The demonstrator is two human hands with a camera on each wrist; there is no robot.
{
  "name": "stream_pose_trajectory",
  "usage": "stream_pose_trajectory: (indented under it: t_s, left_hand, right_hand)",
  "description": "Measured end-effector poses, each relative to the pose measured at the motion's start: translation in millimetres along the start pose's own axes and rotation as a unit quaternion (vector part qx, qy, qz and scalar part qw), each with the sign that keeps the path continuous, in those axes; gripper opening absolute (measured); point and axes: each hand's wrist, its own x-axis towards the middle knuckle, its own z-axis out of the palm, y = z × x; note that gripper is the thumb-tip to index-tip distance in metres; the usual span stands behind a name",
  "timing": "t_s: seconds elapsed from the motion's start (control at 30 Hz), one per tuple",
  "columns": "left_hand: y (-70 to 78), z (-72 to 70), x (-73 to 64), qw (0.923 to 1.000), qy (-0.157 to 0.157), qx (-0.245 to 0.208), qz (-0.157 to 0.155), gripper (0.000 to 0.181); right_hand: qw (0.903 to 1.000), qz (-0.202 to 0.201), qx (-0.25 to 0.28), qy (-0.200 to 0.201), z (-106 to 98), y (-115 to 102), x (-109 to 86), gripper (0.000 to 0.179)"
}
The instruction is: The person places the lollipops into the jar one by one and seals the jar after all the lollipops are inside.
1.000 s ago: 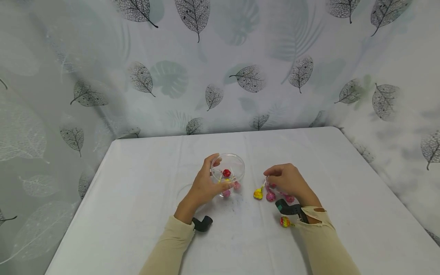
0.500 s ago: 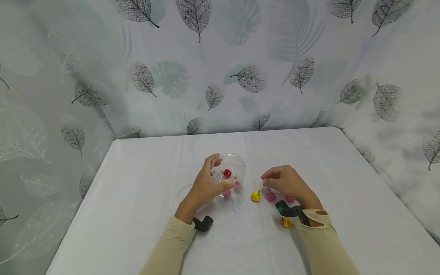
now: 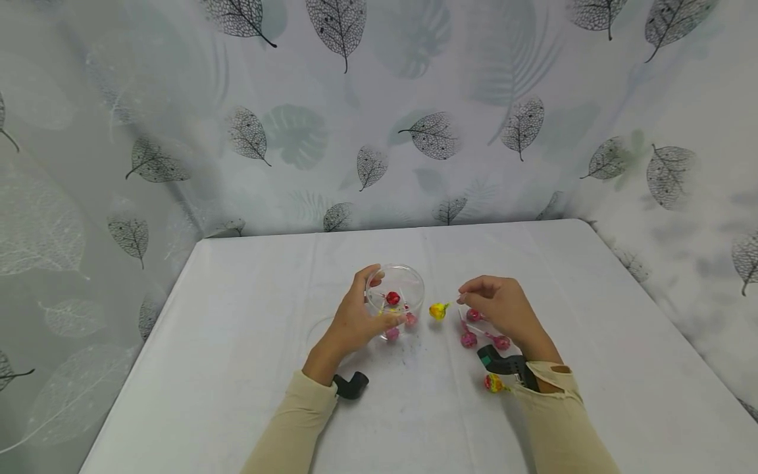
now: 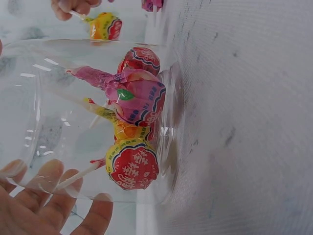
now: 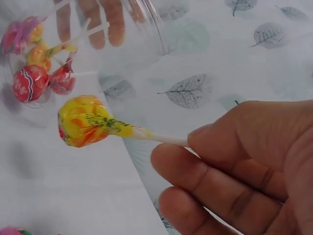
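Observation:
My left hand (image 3: 358, 319) holds a clear round jar (image 3: 411, 284) at its left side, thumb in front. Inside lie several wrapped lollipops, among them a red one (image 3: 393, 298), a pink one (image 4: 137, 98) and a red-and-yellow one (image 4: 132, 164). To the right of the jar, my right hand (image 3: 500, 306) pinches the white stick of a yellow lollipop (image 5: 85, 121) between thumb and forefinger. Its wrapped head points left toward the jar, held above the table and apart from the jar wall. The jar stands upright on the cloth in the left wrist view.
Pink lollipops (image 3: 468, 340) lie under and in front of my right hand. A red-and-yellow lollipop (image 3: 493, 382) rests nearer, beside the right wrist camera. A faint clear round outline (image 3: 314, 329), perhaps a lid, shows behind my left wrist. White cloth covers the table (image 3: 249, 296).
The yellow lollipop has risen off the table in my right hand and turned from hanging head-down to pointing left at the jar. My left hand and the jar have stayed in place.

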Motion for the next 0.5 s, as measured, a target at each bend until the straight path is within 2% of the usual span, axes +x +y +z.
stream_pose_trajectory:
  t_s: [0.5]
  left_hand:
    - [0.0, 0.2, 0.2, 1.0000, 0.003, 0.000, -0.008, 0.092]
  right_hand:
    - [0.9948, -0.051, 0.059, 0.066, -4.2, -10.1, -4.2, 0.015]
